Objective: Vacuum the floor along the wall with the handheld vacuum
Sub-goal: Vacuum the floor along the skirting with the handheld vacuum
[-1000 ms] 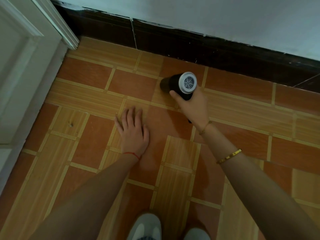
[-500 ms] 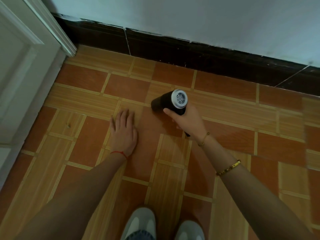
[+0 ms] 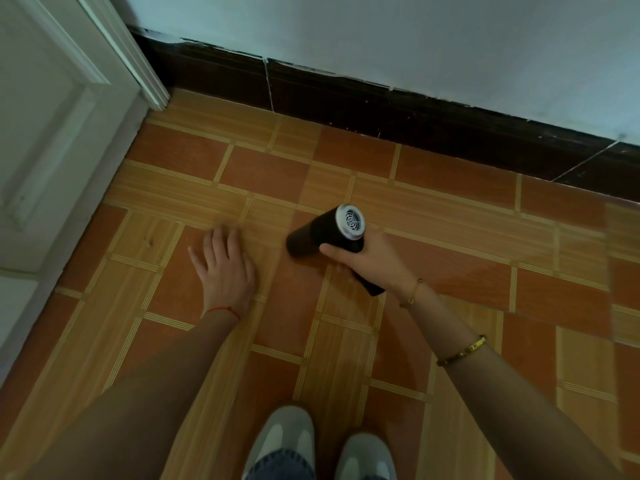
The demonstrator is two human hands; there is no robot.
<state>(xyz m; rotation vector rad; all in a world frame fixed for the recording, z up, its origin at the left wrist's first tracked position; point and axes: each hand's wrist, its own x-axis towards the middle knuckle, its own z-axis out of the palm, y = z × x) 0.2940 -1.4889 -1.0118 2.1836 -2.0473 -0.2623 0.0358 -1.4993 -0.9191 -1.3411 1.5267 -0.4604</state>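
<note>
Since a second ago I see the black cylindrical handheld vacuum [image 3: 320, 237] has drawn back from the dark skirting board [image 3: 415, 123] onto open tiles. My right hand [image 3: 372, 259] wraps its fingers around the handle, its grey vented end cap facing up. My left hand [image 3: 225, 268] lies flat, fingers spread, on the orange-and-tan tiled floor [image 3: 450, 237]. Pale wall [image 3: 381, 36] above; white door [image 3: 52, 116] at left.

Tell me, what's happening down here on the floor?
A person is crouched over a tiled floor, vacuuming near the wall. The right hand grips a small black handheld vacuum, its front end down on the tiles, a little way out from the dark baseboard. The left hand lies flat on the floor for support. A white door stands to the left.
</note>
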